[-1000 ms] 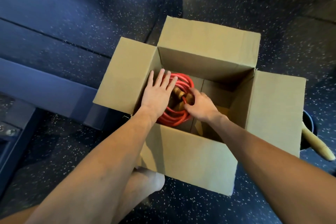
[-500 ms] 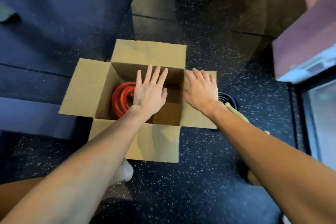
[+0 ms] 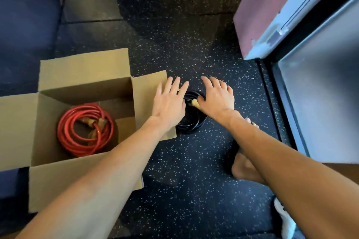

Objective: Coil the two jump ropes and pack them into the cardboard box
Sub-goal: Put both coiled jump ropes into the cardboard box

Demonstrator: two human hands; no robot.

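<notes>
1. The red jump rope (image 3: 85, 129) lies coiled flat on the bottom of the open cardboard box (image 3: 83, 172), toward its left wall, with its wooden handles tucked inside the loops.
2. The black jump rope (image 3: 191, 122) lies coiled on the speckled floor (image 3: 194, 180), just beside the box's right flap (image 3: 143, 91), outside the box.
3. The left hand (image 3: 169, 105) hovers over the coil's left edge, fingers spread and flat, holding nothing.
4. The right hand (image 3: 217, 99) covers the coil's right side, fingers spread; whether it touches the pale wooden handle (image 3: 194, 103) showing at its thumb cannot be told, and it grips nothing.
5. The coil sits directly under and between both hands; the handle's long axis runs under the right palm, so the right hand looks nearer to it.
6. Judging from this, the coming lift needs both hands to close on opposite sides of the coil, then carry it left over the flap.
</notes>
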